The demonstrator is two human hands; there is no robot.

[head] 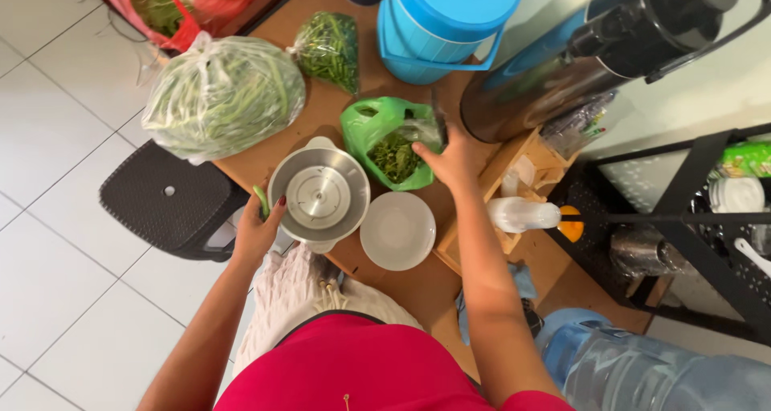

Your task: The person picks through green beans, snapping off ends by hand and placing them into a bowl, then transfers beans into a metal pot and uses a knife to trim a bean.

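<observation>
Left hand: the left hand (259, 228) is curling around a green bean (262, 202) at the table edge, fingers closed on it, just beside the steel pot — it looks held low and close so the pot sits within easy reach.
Right hand: the right hand (451, 158) is reaching across the table and pressing on the rim of the green bag (377, 130); its fingers seem to be pinching the plastic, though how firmly they are closing I cannot tell.
Green bag: it is lying open on the wooden table (265, 150), its mouth turned toward the person, so the dark leafy greens (395, 155) inside are showing.
Steel pot: the steel pot (320, 194) is sitting lid-on near the table's front edge, touching the white bowl's side of the space.
White bowl: the white bowl (397, 230) is standing upright and looking empty, just right of the pot — probably placed there as a ready receiver.
Bean bags: two clear bags are resting farther back — a large clear bag (223, 96) and a small clear bag (328, 49), both knotted shut, keeping their beans together.
Count: one pot, one bowl, one green bag, two clear bags, one blue bucket (438, 25), one dark flask (594, 49).
Stool: one dark stool (169, 198) is standing under the table's left corner.
</observation>
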